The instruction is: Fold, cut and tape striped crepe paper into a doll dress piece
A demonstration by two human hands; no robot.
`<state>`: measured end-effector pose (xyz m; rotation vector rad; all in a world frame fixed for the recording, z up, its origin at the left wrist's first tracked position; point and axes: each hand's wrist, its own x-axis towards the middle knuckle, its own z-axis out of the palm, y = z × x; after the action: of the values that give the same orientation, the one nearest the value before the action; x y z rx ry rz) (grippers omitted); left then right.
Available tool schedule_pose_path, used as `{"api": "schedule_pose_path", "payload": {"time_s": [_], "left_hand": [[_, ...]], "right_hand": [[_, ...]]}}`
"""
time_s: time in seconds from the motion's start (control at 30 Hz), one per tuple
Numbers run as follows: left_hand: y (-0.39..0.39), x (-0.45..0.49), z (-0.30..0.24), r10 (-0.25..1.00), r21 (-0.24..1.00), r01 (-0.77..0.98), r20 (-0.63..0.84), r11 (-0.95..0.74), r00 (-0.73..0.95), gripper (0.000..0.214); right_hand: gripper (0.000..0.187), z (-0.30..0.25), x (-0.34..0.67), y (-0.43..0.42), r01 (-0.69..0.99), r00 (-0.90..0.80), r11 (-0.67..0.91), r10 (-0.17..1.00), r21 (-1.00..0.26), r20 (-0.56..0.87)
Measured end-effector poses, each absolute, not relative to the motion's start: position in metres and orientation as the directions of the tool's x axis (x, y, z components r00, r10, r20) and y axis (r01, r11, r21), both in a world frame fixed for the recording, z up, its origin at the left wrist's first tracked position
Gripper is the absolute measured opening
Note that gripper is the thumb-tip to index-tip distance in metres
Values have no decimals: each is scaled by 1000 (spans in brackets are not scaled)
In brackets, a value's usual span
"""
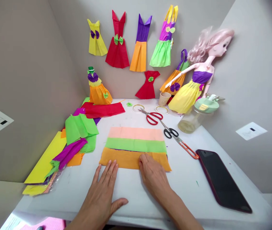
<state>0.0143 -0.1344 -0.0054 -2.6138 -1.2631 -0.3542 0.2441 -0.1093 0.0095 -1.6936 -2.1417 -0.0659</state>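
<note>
Layered strips of crepe paper lie flat on the white table in front of me. The pink strip point(136, 133) is farthest, then the green strip point(136, 145), and the orange crepe paper point(128, 158) is nearest, with a thin purple edge showing behind it. My left hand point(104, 188) lies flat, fingers stretched out and their tips on the near left edge of the orange paper. Curled together, the fingers of my right hand point(151, 171) press on the orange paper right of its middle; their undersides are hidden.
Coloured crepe paper point(80, 127) is heaped at the left. Red-handled scissors point(151, 116), black-handled scissors point(171, 131), orange snips point(186, 148) and a phone point(223, 179) lie to the right. Behind stand a jar point(193, 118), a paper cup point(164, 99) and a doll point(191, 89); paper dresses point(118, 48) hang on the wall.
</note>
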Motion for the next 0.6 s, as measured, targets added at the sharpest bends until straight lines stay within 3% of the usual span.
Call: {"api": "schedule_pose_path", "payload": {"time_s": [0.33,0.6], "left_hand": [[-128,-12,-3,757,-57,793,264,-607,598,88],[-125,-34,11,756,-174,838,368,-517,542,89]], "right_hand": [[19,12,244,-110,940,-167,246,936,-236,310],[18,10,244,-110,937,-155,236,942,-258,297]]}}
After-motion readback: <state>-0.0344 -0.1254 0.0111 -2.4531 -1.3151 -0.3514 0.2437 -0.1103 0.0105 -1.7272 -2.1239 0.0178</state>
